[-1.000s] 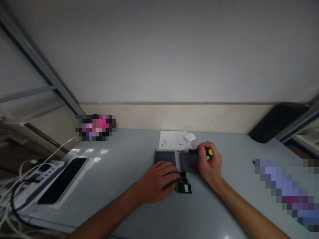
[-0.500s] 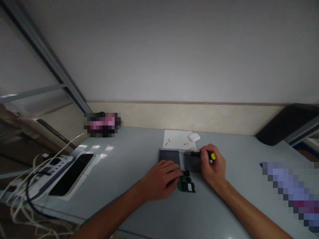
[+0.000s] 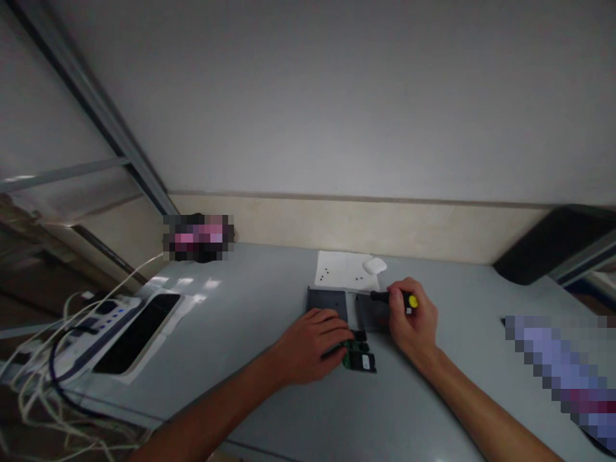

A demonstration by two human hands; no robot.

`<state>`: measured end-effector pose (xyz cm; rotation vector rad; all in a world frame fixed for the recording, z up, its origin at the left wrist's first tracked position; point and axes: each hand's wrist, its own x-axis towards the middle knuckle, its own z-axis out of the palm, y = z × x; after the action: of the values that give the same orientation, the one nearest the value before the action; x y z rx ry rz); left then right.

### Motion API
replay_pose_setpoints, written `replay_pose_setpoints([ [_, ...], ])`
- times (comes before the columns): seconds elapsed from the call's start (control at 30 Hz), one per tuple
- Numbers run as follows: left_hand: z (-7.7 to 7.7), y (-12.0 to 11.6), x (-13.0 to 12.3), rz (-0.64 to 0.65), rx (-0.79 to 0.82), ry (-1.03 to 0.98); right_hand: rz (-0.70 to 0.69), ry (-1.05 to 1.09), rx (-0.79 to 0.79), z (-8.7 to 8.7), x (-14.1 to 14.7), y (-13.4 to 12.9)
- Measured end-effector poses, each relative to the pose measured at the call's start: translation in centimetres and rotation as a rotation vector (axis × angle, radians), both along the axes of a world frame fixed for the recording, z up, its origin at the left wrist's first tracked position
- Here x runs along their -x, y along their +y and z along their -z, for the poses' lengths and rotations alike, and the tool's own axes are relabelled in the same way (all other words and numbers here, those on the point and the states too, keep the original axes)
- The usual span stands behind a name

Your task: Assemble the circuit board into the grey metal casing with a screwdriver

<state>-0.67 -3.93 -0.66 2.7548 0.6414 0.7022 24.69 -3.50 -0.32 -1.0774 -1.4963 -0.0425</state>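
Note:
My right hand point(image 3: 412, 321) is wrapped round a black screwdriver point(image 3: 380, 296) with a yellow end, its shaft pointing left over the dark device. That device has a left dark panel point(image 3: 327, 301) and a right dark panel point(image 3: 373, 313), with a lighter strip between them. My left hand point(image 3: 315, 346) lies with fingers spread over the near edge of the left panel, its fingertips at a green circuit board point(image 3: 359, 356) bearing a black part with a white label. Behind the device, a white sheet point(image 3: 337, 266) carries several tiny dark screws and a white lump point(image 3: 374, 265).
A black phone point(image 3: 137, 333) and a white power strip point(image 3: 91, 346) with tangled cables lie at the left. A blurred pink item point(image 3: 198, 237) stands at the back left. At the right are a black object point(image 3: 548, 244) and a blurred bluish item point(image 3: 563, 372).
The screwdriver has shifted slightly to the right with my right hand. My left fingers have moved a little over the circuit board.

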Motion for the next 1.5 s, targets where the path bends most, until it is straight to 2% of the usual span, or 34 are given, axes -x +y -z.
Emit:
replay_pose_setpoints([
  [0.47, 0.34, 0.01, 0.07, -0.011, 0.0, -0.001, 0.001, -0.065, -0.023, 0.03, -0.39, -0.04],
  [0.87, 0.0, -0.1, -0.01, -0.026, 0.002, -0.008, -0.038, -0.099, -0.024, 0.03, -0.73, -0.26],
  [1.27, 0.09, -0.1, -0.02, -0.024, -0.001, 0.018, 0.031, 0.085, 0.082, 0.17, 0.18, -0.03],
  [1.4, 0.52, -0.38, 0.03, -0.074, -0.078, -0.045, 0.038, 0.139, 0.089, 0.25, 0.2, 0.18],
  [1.5, 0.74, -0.51, -0.05, -0.2, -0.153, -0.085, 0.04, 0.145, 0.103, 0.23, 0.16, 0.25],
])
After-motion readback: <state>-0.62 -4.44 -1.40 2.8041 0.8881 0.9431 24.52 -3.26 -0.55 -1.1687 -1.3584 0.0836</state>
